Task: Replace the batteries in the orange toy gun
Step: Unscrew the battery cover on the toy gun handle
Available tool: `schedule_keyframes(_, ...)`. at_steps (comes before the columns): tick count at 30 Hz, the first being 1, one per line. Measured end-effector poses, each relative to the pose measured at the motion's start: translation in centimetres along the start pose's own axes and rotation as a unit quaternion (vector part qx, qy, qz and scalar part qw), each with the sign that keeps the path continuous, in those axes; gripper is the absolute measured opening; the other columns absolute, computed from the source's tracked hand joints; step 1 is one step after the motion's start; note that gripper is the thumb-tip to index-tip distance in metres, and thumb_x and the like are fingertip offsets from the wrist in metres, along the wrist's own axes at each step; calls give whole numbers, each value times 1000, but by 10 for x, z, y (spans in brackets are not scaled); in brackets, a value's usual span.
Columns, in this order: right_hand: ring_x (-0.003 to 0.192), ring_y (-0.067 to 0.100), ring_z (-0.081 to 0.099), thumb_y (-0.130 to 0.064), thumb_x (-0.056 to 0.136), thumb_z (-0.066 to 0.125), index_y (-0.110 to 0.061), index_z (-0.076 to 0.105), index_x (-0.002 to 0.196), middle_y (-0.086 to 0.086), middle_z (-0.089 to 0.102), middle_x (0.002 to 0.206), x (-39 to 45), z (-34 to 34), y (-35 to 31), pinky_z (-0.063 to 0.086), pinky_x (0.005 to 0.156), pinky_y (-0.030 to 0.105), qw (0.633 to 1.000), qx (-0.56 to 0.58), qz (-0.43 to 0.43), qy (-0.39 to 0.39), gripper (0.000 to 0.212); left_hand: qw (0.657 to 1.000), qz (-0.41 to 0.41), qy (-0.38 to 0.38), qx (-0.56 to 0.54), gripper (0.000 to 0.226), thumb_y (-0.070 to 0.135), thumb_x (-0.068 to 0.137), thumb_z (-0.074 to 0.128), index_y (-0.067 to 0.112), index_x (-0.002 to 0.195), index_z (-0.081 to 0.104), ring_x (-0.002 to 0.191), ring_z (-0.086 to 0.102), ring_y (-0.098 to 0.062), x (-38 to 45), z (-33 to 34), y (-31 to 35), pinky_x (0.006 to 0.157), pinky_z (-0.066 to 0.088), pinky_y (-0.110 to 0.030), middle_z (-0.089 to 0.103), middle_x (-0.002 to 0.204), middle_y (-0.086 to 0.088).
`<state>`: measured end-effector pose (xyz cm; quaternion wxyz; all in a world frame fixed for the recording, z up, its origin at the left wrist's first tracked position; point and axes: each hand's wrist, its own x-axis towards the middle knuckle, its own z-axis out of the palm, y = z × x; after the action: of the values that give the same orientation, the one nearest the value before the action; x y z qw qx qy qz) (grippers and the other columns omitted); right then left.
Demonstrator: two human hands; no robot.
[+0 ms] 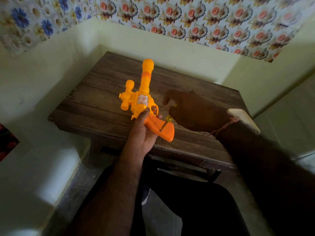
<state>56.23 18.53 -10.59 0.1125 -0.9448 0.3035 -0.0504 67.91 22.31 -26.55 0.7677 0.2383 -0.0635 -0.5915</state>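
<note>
Your left hand grips orange toy gun by handle, above wooden surface; right hand pinches yellow-handled screwdriver, tip on handle

**Colours and patterns noted**

You hold a yellow-orange plastic toy gun with a deeper orange grip and an orange band on its barrel. The plank table is dark brown. Wall: pale yellow-green paint under floral wallpaper, pink-and-brown.
</note>
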Motion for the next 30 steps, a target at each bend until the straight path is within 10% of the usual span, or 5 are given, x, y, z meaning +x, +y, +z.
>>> schedule_keyframes(6, 76, 9, 50, -27, 89, 59, -19, 54, 113, -13, 50, 81, -1, 0, -1, 33, 57, 9, 1000, 24, -1, -13, 26, 1000, -8, -15, 2, 54, 24, 97, 56, 22, 148, 39, 117, 52, -31, 2, -4, -2, 103, 40, -63, 55, 125, -10)
schedule_keyframes(13, 81, 19, 60, -22, 90, 56, -17, 58, 111, -3, 60, 83, -2, 0, -3, 47, 70, 31, 1000, -18, -8, 8, 22, 1000, 3, -3, -2, 50, 23, 97, 54, 24, 145, 41, 88, 62, -19, -1, 1, 0, 70, 56, -41, 62, 105, -4)
schedule_keyframes(24, 77, 13, 52, -23, 90, 57, -17, 55, 112, -4, 56, 87, -1, 3, -2, 35, 58, 15, 1000, 19, 9, 2, 22, 1000, -4, 3, 1, 53, 24, 97, 56, 21, 148, 40, 105, 59, -25, -1, 0, 0, 83, 56, -48, 58, 120, -8)
schedule_keyframes(30, 66, 0, 47, -13, 91, 53, -15, 57, 110, -6, 59, 88, 0, 1, -3, 33, 53, 8, 999, 39, -3, -18, 19, 1000, -1, 20, 2, 50, 22, 99, 51, 16, 148, 39, 88, 65, -19, -3, 4, 0, 64, 58, -39, 62, 109, -7)
